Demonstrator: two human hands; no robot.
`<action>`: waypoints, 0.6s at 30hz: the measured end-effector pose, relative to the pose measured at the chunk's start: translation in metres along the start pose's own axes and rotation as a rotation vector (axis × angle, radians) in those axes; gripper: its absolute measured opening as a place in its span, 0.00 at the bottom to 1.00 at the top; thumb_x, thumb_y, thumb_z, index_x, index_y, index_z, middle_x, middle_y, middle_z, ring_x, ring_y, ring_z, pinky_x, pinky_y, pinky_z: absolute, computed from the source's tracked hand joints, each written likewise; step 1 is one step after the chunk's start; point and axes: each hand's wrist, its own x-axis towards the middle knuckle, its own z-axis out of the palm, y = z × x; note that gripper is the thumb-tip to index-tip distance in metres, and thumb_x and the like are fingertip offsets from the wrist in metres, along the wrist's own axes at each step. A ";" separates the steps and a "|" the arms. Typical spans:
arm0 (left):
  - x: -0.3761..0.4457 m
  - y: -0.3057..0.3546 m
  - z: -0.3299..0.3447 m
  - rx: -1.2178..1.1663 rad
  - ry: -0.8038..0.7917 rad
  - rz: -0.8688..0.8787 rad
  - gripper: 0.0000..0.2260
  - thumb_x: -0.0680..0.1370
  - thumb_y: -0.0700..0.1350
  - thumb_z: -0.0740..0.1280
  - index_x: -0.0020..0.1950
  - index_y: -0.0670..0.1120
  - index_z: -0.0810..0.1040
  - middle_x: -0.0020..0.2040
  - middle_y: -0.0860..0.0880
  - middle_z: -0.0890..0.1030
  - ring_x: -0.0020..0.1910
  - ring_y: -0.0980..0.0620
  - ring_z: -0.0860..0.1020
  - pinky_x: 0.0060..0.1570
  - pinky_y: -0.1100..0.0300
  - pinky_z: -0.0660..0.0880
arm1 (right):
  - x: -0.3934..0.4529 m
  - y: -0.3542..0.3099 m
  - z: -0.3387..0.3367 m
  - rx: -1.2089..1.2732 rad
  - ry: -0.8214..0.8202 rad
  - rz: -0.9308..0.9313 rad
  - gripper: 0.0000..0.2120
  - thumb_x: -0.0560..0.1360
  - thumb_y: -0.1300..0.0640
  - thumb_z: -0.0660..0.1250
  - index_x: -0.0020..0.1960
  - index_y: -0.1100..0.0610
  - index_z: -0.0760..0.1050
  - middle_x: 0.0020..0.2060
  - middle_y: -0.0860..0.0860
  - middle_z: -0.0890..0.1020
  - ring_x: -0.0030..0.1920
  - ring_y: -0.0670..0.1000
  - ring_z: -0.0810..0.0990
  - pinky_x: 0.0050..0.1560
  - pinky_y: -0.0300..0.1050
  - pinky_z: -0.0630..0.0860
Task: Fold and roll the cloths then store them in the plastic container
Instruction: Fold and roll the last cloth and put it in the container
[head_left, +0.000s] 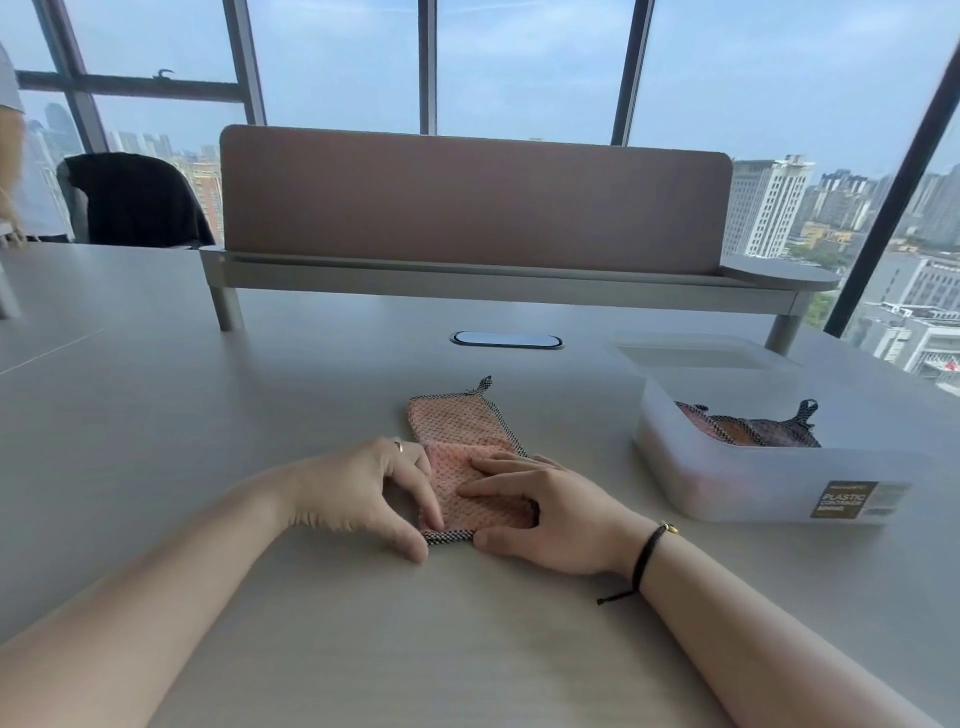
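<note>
Wide bare stretch of grey counter (156, 415) to the left and toward the near edge. Farther back, bounded by a raised shelf with a pinkish divider panel (475, 200) on grey legs, a small oval cable port (506, 340) just before it. To the right, hemmed by the translucent plastic container (769, 478), standing near the counter's right side, its lid (696, 353) lying flat just behind it. Dark chair (135, 200) beyond the far left corner; windows and city buildings behind.

Pink waffle-textured cloth (467, 457) with a black-and-white checked border, lying flat on the counter at centre, well apart from the container. Folded into a narrow strip running away from the viewer, a checked hanging loop sticking up at its far corner. Near half doubled over, a fold line visible across the middle.

Left hand (374, 488) at the cloth's near left corner, thumb and forefinger curled and pinching the checked edge, a ring on one finger. Right hand (540, 509) lying over the cloth's near right part, fingers spread flat and pressing the fabric down, thumb at the near edge, a black cord bracelet on the wrist.

Inside the container, other cloths (748, 428) of darker pink with the same checked trim, a loop poking up above the rim.
</note>
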 end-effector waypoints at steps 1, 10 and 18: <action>0.000 0.000 0.001 -0.014 0.013 0.009 0.10 0.64 0.51 0.82 0.43 0.58 0.87 0.41 0.66 0.73 0.47 0.61 0.75 0.46 0.70 0.69 | 0.000 -0.001 -0.001 0.001 -0.003 -0.002 0.27 0.71 0.36 0.70 0.69 0.34 0.71 0.76 0.37 0.64 0.76 0.37 0.57 0.78 0.45 0.54; 0.005 -0.004 0.000 -0.320 0.237 0.144 0.14 0.69 0.62 0.74 0.38 0.51 0.84 0.37 0.51 0.81 0.39 0.53 0.77 0.43 0.57 0.72 | 0.000 0.002 0.000 -0.019 0.042 -0.045 0.32 0.66 0.32 0.71 0.69 0.39 0.73 0.71 0.39 0.72 0.72 0.37 0.64 0.75 0.44 0.57; 0.001 0.002 0.001 -0.423 0.168 0.086 0.29 0.65 0.72 0.70 0.55 0.51 0.81 0.49 0.52 0.84 0.50 0.58 0.80 0.52 0.68 0.72 | -0.001 0.009 -0.002 0.286 0.273 0.042 0.24 0.75 0.41 0.60 0.40 0.63 0.71 0.30 0.49 0.67 0.34 0.47 0.64 0.37 0.47 0.68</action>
